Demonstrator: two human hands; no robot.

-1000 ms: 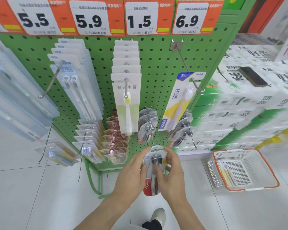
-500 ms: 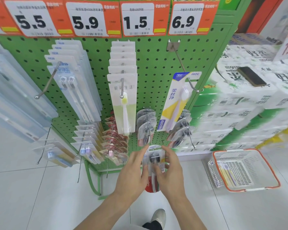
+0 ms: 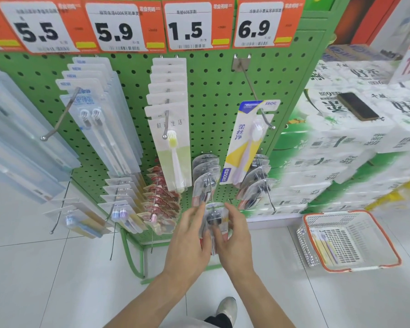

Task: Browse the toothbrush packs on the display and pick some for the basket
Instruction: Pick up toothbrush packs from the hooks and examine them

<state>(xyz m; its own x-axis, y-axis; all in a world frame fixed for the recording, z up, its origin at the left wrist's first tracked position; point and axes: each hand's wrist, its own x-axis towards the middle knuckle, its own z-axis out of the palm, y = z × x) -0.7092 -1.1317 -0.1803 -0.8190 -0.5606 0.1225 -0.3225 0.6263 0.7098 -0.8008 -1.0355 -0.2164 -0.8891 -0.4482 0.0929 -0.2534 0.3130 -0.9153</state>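
Toothbrush pack [image 3: 214, 221] sits between both hands at the tip of a low peg hook [image 3: 211, 192], in front of the green pegboard [image 3: 213, 91]. We judge it light: a clear, stiff blister over thin card, glossy and likely slick, easy to crease. Best held by its side edges. Left hand [image 3: 187, 242] takes one edge, fingers partly spread, thumb curled onto it; right hand [image 3: 234, 235] pinches the other, thumb on the face. Whether the hang hole is on the hook we cannot tell. Basket [image 3: 386, 247], white mesh with orange rim, sits on the tiled floor, well apart to the right.
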